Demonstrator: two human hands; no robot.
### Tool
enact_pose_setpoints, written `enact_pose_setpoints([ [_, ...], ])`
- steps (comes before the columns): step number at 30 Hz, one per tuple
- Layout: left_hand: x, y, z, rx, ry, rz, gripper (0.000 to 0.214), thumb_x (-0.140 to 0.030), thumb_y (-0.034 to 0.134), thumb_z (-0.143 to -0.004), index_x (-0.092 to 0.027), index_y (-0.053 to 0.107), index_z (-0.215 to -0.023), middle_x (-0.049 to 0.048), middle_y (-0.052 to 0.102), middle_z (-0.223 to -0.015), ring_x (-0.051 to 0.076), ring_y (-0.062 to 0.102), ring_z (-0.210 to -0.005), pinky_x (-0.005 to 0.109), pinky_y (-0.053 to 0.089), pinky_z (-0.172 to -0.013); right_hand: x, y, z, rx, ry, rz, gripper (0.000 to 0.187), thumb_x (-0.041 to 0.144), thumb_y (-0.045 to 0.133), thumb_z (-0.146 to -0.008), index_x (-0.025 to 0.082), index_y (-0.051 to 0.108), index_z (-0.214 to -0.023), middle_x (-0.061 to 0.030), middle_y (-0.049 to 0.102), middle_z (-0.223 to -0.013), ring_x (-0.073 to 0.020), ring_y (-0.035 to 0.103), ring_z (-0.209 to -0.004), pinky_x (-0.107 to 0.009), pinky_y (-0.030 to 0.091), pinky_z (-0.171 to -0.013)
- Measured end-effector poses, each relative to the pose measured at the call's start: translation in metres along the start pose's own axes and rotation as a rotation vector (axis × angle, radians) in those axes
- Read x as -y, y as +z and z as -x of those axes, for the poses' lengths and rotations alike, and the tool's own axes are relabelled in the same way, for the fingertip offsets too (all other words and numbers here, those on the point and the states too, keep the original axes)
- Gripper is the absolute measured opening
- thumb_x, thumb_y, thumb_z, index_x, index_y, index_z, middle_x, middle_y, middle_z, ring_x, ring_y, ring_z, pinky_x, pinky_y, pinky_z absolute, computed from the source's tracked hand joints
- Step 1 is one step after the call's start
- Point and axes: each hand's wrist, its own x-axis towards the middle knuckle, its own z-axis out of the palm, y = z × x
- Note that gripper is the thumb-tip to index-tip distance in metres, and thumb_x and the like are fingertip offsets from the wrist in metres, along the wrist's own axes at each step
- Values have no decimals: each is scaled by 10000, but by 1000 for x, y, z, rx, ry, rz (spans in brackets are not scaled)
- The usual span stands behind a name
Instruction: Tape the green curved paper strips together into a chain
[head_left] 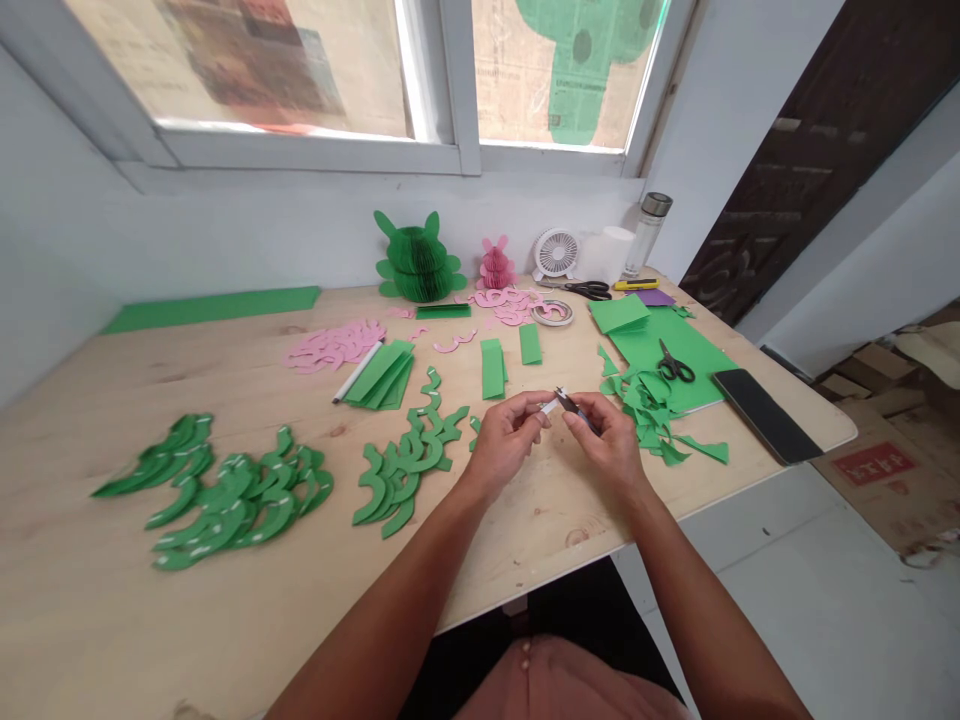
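My left hand (511, 438), fingers pinched, holds a small white strip (551, 406) above the wooden table. Close beside it, my right hand (606, 435) is closed around a small dark cutting tool (573, 405); its tip meets the strip, and the fingers hide much of it. Left of my left hand lies a heap of curved green paper pieces (405, 462), some with white marks. Just beyond my hands are folded green paper rectangles (493, 368) and a single green piece (530, 344). Green paper scraps (651, 405) lie right of my right hand.
Black-handled scissors (676, 366) rest on a green sheet (686, 340), near a dark phone (765, 415) at the right edge. Farther back are a tape roll (553, 312), pink cutouts (337, 345), a white fan (556, 254), a bottle (648, 235) and a green paper figure (420, 262).
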Motion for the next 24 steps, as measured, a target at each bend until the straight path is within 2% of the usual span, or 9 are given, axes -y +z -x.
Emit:
enact_pose_setpoints([
  [5, -2, 0, 0, 1, -8, 0, 311, -195, 584, -704, -153, 676, -998, -9, 578, -634, 77, 449, -483, 191, 319, -417, 1, 0, 1, -5, 6, -6, 232, 343, 581, -792, 185, 611, -959, -20, 647, -793, -133, 569, -635, -241, 434, -572],
  [11, -3, 0, 0, 15, -6, -2, 292, -191, 585, -703, -157, 683, -976, -18, 567, -630, 71, 443, -477, 191, 322, -423, 4, 0, 0, -18, 1, 32, 229, 346, 560, -800, 174, 610, -943, -5, 618, -715, -109, 498, -552, -226, 390, -513],
  [24, -2, 1, 0, -12, 0, 7, 308, -199, 591, -705, -139, 662, -998, 0, 576, -649, 83, 463, -495, 191, 338, -418, 6, 0, -1, 0, 11, 29, 249, 346, 600, -768, 192, 584, -964, -16, 625, -749, -138, 544, -624, -243, 426, -554],
])
